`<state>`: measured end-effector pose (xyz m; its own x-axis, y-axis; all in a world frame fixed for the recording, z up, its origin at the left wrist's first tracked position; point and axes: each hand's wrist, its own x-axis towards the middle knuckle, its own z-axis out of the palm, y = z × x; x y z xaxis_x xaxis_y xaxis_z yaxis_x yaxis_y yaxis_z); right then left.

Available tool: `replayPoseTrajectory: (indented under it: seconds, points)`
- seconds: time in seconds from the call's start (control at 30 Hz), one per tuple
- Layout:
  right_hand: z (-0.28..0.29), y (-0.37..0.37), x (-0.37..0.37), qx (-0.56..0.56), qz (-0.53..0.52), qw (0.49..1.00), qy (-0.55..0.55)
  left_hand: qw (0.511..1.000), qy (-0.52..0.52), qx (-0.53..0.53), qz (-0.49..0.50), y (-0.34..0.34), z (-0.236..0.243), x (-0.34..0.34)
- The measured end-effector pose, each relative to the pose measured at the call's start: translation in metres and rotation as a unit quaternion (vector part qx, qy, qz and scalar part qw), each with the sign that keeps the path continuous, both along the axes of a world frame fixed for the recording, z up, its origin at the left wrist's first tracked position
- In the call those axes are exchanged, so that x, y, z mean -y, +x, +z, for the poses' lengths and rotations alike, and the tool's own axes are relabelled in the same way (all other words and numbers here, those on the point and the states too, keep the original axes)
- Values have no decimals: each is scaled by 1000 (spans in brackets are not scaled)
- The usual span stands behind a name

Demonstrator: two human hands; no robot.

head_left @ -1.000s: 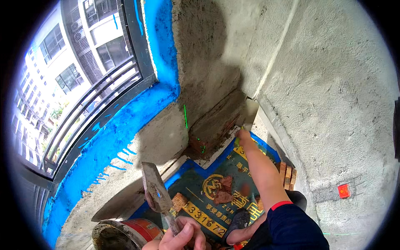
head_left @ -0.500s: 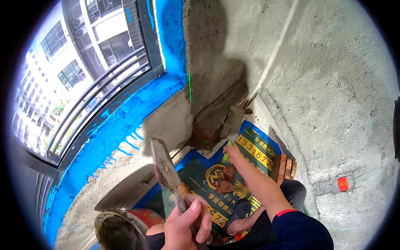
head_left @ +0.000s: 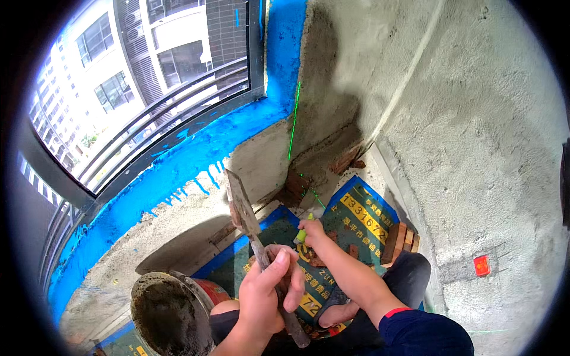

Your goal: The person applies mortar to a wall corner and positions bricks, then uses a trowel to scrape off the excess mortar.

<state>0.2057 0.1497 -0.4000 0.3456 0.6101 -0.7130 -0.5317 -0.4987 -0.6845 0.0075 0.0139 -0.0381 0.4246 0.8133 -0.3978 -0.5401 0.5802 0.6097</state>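
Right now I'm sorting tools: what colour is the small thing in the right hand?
Yellow-green; the small object in the right hand shows best in the head view.

The left hand is raised, fingers curled in a firm grip; the right hand reaches forward, arm extended, fingers closed.

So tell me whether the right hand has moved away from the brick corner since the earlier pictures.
Yes. The right hand, holding a small yellow-green object, has drawn back from the exposed bricks in the wall corner toward the person, and is now over the printed sheet.
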Motion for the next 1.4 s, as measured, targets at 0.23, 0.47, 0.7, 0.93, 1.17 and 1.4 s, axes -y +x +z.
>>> replayPoseTrajectory:
  seconds: [0.23,0.47,0.7,0.93,1.17,1.4]
  points:
    - [-25,-10,-1,-24,-29,999,21,999,19,26,-7,1,-2,-1]
    - [-39,10,-10,-88,-10,986,141,998,23,48,-19,6,1,1]
    - [73,50,4,-119,42,970,207,997,37,-71,-13,23,3,14]
    - [194,37,89,5,164,963,215,958,216,60,-177,83,-23,74]
    - [316,-43,108,105,444,844,282,900,372,161,-157,99,-14,109]
    - [317,-166,92,525,519,359,571,917,287,121,-248,51,29,94]
